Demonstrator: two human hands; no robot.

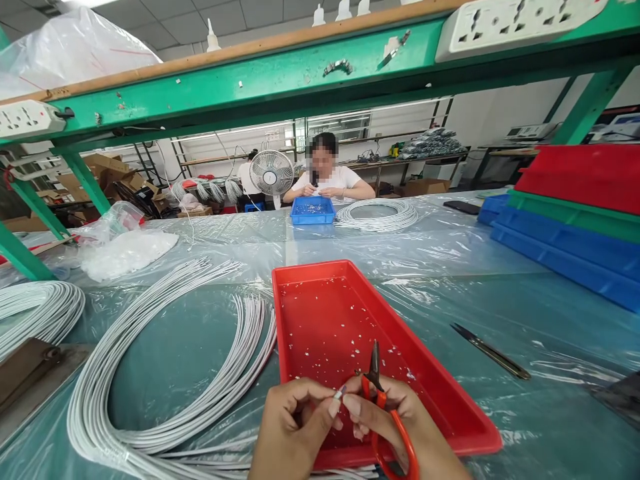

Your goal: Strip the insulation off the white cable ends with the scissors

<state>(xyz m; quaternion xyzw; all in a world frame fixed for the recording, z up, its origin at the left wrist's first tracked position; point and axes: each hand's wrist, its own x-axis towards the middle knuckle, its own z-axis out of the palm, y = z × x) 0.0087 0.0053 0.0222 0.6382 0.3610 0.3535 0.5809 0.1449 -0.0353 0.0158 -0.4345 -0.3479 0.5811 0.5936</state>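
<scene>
My left hand [293,427] is closed in a pinch on the end of a thin white cable [339,393], held over the near end of a red tray [450,407]. My right hand [395,420] touches the cable tip with its fingers and holds small orange-handled snips [379,390], blades pointing up. Small white bits of insulation are scattered over the red tray's floor. A big looped bundle of white cables [165,373] lies on the table to my left.
A second cable coil [35,313] lies far left. A dark metal tool [493,352] rests right of the tray. Stacked blue, green and red trays [575,200] stand at right. Across the table a person sits behind a blue tray [313,210], a cable coil [377,215] and a fan [271,173].
</scene>
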